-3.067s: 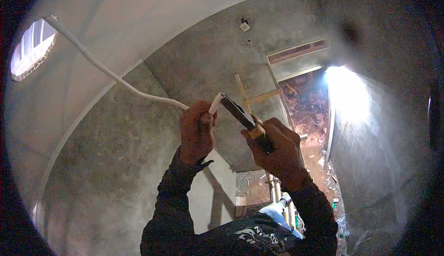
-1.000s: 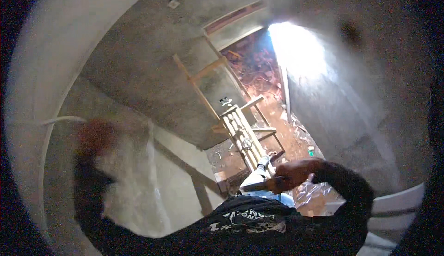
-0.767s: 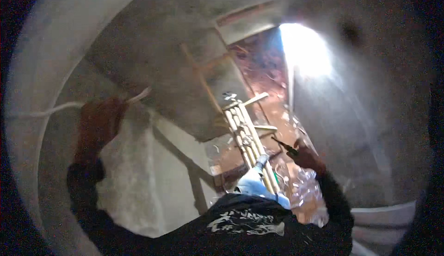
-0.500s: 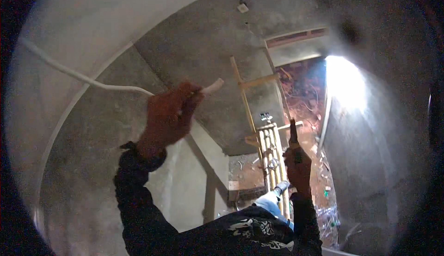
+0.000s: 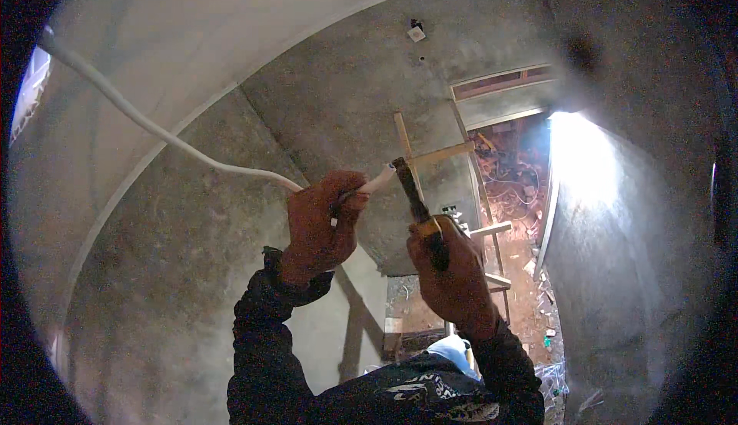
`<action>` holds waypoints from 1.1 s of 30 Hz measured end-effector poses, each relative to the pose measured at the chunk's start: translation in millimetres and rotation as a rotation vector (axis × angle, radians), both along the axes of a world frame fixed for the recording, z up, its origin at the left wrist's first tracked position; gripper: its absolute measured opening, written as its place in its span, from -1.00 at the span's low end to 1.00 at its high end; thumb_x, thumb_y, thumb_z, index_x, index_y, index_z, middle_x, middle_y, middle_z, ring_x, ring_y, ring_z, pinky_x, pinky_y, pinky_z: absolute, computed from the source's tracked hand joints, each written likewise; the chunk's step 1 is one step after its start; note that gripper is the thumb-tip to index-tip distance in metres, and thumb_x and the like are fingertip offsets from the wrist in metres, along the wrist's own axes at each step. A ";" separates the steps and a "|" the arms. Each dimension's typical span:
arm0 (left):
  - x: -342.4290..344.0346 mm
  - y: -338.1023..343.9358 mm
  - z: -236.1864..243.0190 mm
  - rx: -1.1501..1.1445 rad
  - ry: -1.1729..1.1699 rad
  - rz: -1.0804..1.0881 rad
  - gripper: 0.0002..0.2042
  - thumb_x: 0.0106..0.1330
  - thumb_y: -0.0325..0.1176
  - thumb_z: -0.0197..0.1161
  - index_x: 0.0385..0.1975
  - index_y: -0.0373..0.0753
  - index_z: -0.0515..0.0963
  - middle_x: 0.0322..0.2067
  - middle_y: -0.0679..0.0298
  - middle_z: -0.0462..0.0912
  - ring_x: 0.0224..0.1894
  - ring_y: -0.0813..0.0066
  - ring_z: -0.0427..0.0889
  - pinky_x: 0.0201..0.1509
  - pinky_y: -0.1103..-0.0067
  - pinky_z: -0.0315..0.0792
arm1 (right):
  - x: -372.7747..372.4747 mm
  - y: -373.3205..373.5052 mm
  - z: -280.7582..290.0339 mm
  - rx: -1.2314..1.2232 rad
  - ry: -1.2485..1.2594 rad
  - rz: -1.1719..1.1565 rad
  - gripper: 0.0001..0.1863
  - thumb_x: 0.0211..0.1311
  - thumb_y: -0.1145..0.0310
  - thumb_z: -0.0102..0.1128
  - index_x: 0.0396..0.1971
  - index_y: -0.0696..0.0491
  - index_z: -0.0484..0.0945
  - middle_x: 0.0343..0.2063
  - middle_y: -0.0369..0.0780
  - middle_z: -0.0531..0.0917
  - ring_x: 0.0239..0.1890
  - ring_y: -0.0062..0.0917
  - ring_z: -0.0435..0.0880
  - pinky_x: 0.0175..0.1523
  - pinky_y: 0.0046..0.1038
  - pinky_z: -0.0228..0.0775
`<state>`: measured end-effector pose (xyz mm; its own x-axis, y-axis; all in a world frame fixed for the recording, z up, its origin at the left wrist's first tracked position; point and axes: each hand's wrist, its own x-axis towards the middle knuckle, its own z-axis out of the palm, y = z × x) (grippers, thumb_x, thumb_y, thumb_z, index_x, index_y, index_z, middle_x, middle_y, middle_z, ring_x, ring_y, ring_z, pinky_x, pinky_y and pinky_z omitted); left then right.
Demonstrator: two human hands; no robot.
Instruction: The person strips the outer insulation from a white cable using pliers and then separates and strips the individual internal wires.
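Note:
My left hand [image 5: 323,225] is closed round a thick white cable [image 5: 231,169], which runs in from the upper left. A short end of the cable sticks out past my fingers to the right. My right hand [image 5: 457,287] grips a knife [image 5: 413,194] with a dark blade and a yellow-and-black handle. Its blade tip meets the cable's free end, or lies just in front of it; which of the two I cannot tell. Both hands are raised close together in front of me.
Below stands a wooden ladder-like frame [image 5: 440,154] against a grey plastered wall [image 5: 330,102]. Rubble and loose wires [image 5: 511,171] lie on the floor to the right, near a bright light [image 5: 584,152]. A small white fitting [image 5: 416,34] is on the far wall.
My right hand has risen to the left, bringing the knife to the cable's end. My left hand has moved right and down with the cable. The view has shifted slightly.

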<state>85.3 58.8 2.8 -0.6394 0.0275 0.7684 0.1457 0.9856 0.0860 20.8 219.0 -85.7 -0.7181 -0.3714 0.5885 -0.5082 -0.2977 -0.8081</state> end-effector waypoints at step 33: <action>-27.2 -9.7 -13.2 -0.203 0.311 -0.096 -0.83 0.06 -0.50 0.35 -0.34 -0.20 0.58 -0.56 0.24 0.60 -0.62 0.39 0.56 -0.52 0.53 0.41 | 2.6 -16.2 1.3 0.072 -0.015 -0.183 -0.75 0.22 0.28 0.12 -0.42 0.14 0.35 -0.61 -0.01 0.50 -0.56 -0.14 0.55 -0.44 -0.25 0.34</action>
<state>58.1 49.1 -10.4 -0.3632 0.2475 0.8982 0.2267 0.9586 -0.1725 23.4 202.8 -84.4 -0.7862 -0.2742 0.5538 -0.5362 -0.1429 -0.8319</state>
